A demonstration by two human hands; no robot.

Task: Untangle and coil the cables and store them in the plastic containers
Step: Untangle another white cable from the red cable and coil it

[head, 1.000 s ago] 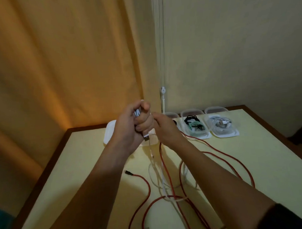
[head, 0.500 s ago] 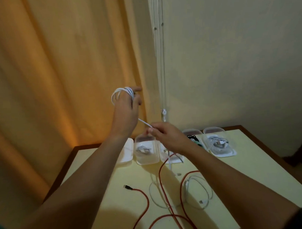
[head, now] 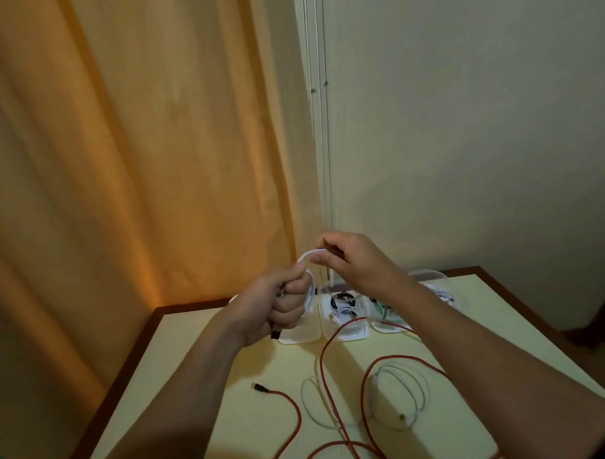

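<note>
Head view: two hands are coiling a white cable [head: 310, 291] above the table [head: 203, 380].
Left hand [head: 279, 305] is gripping the coil in a fist; right hand [head: 353, 262] is pinching its free end just above. Red cable [head: 293, 408] and another white cable [head: 403, 394] are lying loose on the table; containers [head: 345, 317] are sitting behind the hands, holding coiled cables. No writing is legible anywhere.

A single head-worn view is given, aimed forward and down across the table [head: 203, 387]; its far corner is seen, perhaps dimly.
</note>
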